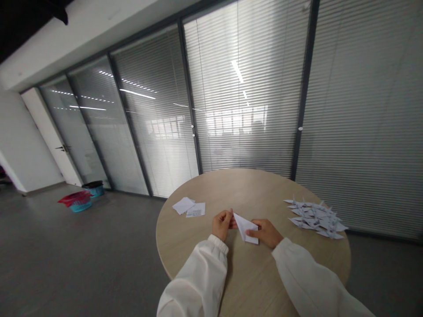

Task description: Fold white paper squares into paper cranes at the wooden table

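R hand [268, 232] of ours grips the folded paper [243, 226] at its broad end, thumb on top; the paper lies just left of that hand, btwn it & our L hand [221, 224]. Long axis runs aslant, from the narrow tip by the L fingers down to the broad end under the R thumb. We see L hand half-curled at the tip, but can't tell if it pinches. Loose sheets [183, 205] lie beyond L hand, to its left; folded cranes [313, 215] sit well right of R hand.
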`<state>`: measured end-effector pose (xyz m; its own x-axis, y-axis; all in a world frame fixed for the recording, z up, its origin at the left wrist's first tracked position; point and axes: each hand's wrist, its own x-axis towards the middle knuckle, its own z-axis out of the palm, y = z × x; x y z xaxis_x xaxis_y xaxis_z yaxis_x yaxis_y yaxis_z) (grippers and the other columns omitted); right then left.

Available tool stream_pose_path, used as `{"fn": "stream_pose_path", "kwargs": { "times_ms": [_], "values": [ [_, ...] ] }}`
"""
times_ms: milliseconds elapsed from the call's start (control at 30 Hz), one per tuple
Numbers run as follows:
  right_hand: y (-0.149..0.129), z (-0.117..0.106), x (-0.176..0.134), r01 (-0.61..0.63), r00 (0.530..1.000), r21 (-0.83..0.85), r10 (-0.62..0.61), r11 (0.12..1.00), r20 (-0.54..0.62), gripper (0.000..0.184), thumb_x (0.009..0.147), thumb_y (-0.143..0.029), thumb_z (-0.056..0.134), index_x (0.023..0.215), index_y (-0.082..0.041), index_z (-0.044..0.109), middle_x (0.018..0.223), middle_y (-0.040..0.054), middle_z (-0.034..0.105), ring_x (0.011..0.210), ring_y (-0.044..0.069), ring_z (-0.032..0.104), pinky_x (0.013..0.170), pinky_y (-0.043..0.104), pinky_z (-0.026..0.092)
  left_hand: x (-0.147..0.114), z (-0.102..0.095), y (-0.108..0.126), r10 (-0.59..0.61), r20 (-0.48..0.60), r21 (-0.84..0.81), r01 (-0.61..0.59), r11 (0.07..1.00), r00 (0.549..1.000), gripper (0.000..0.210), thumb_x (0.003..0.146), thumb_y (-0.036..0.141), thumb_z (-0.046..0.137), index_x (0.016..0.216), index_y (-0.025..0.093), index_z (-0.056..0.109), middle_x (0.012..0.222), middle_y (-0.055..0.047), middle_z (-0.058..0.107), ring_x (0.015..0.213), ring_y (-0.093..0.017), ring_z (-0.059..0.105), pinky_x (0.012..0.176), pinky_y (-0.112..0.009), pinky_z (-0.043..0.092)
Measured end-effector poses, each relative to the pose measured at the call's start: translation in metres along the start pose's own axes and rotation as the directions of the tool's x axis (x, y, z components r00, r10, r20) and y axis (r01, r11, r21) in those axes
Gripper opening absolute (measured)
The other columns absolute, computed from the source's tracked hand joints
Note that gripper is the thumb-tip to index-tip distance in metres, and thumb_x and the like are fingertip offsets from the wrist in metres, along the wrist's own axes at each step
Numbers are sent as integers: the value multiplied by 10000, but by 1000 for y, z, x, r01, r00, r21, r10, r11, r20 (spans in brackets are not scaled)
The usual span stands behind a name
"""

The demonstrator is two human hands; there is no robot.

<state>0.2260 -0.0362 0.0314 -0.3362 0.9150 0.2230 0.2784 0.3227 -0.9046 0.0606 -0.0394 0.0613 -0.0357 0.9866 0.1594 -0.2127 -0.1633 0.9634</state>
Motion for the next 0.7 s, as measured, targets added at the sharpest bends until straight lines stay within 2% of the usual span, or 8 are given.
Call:
{"fn": "stream_pose_path", "kwargs": {
  "times_ms": [100,267,567,700],
  "values": [
    [0,1,0,3,1000,-14,-4,1000,-22,249,611,-365,639,615,-120,597,520,-28,525,486,97,454,443,184,327,0,1,-2,-28,35,62,26,998,999,451,521,568,641,498,131,533,431,25,500,399,-96,488,421,-231,457],
    [-1,0,0,8,1000,-3,-8,1000,-26,259,602,-377,643,606,-122,602,512,-28,515,478,95,443,441,189,323,1,1,-10,-37,105,132,23,991,994,379,463,448,733,585,105,628,499,-13,586,443,-116,529,448,-228,452],
    [1,0,1,-3,1000,89,0,996,31,285,583,-373,664,673,-105,626,561,-13,564,513,112,490,476,203,357,4,-1,-18,88,42,224,-95,970,995,368,540,473,679,524,114,598,433,13,519,393,-90,475,397,-204,415],
    [1,-1,2,-9,1000,98,8,995,12,314,582,-401,663,683,-105,639,567,-10,584,518,118,507,485,209,367,4,-1,-18,25,94,186,-43,982,995,368,514,465,701,570,111,618,455,6,547,409,-97,493,423,-211,422]
  ]
}}
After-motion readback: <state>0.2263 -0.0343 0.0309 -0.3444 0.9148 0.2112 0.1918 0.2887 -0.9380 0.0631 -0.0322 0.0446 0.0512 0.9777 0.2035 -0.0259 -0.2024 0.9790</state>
